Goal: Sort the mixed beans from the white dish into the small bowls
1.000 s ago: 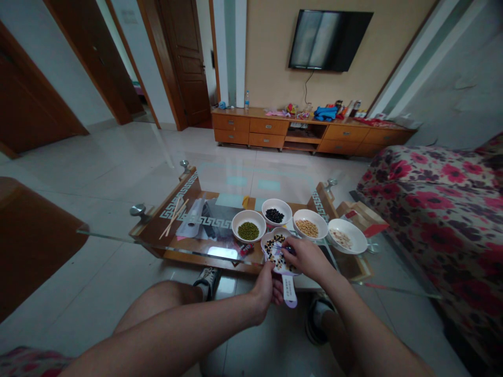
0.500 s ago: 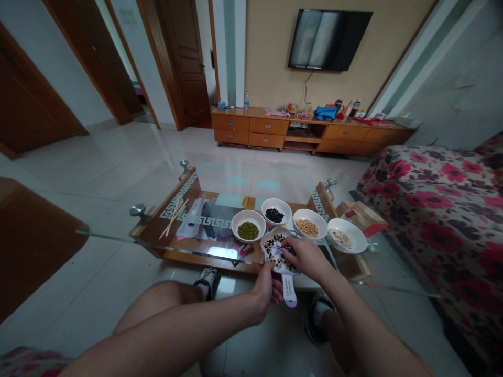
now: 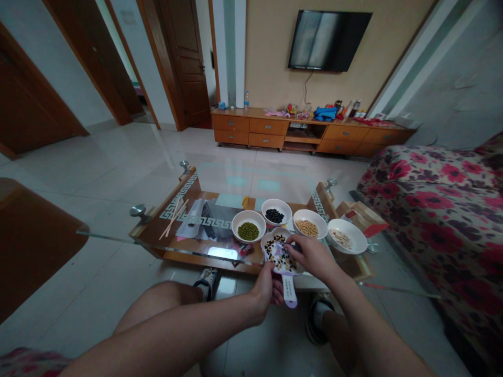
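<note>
My left hand [image 3: 269,285] grips the near edge of a white and purple dish with a handle [image 3: 290,290], held over the front of the glass table. Mixed dark and pale beans [image 3: 279,256] lie scattered in it. My right hand [image 3: 308,254] is closed in a pinch above the dish, on a thin dark tool that looks like tweezers [image 3: 282,243], its tips among the beans. Around the dish stand white bowls: one of green mung beans [image 3: 248,231], one of black beans [image 3: 274,215], one of yellow soybeans [image 3: 306,227] and one of pale flat pieces [image 3: 340,238].
The glass table [image 3: 212,251] has metal corner knobs [image 3: 137,210]. Wooden chopsticks [image 3: 173,220] and a clear plastic roll [image 3: 192,220] are at its left. A paper bag [image 3: 363,217] sits at the right, near a floral sofa [image 3: 432,183]. A low cabinet [image 3: 267,125] stands beyond.
My right hand has shifted slightly right and back from the middle of the dish, with the tool. My left hand and the dish stay almost where they were.
</note>
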`<state>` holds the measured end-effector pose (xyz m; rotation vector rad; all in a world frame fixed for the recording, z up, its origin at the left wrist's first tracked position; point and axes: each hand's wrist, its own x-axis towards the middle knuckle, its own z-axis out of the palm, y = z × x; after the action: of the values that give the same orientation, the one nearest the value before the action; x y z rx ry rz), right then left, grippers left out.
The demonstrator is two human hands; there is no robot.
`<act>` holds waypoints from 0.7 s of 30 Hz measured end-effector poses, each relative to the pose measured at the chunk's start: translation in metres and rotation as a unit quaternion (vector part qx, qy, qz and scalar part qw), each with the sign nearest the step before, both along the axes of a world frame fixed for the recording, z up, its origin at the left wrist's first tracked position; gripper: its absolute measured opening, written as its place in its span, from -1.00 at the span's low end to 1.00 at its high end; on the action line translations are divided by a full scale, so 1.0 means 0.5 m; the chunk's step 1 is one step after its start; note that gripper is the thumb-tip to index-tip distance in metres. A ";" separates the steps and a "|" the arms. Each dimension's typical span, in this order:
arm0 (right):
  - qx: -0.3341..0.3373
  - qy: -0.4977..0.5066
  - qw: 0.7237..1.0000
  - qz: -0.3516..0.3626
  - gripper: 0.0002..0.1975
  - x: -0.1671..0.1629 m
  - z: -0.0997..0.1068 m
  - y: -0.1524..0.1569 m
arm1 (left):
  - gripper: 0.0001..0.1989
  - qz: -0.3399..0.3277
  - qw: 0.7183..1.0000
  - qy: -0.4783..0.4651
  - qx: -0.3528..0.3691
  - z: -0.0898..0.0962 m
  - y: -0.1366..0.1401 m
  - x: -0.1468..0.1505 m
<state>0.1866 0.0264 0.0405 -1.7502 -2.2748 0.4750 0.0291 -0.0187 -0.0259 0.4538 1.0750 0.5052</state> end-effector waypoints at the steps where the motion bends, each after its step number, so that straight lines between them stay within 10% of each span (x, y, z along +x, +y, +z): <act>1: 0.004 0.007 1.000 -0.013 -0.73 0.007 0.004 0.001 | -0.42 -0.001 1.000 0.002 0.001 -0.001 0.000 0.000; 11: 0.114 -0.080 0.949 -0.281 -0.67 0.090 0.026 0.005 | -0.45 0.006 1.000 0.010 0.003 -0.005 -0.002 -0.001; 21: 0.101 -0.040 0.954 -0.281 -0.68 0.080 0.028 0.002 | -0.47 0.001 1.000 0.017 -0.011 -0.002 0.000 -0.001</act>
<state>0.2265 0.0276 0.0544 -2.2051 -1.6730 0.0566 0.0287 -0.0186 -0.0271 0.4430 1.1135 0.4878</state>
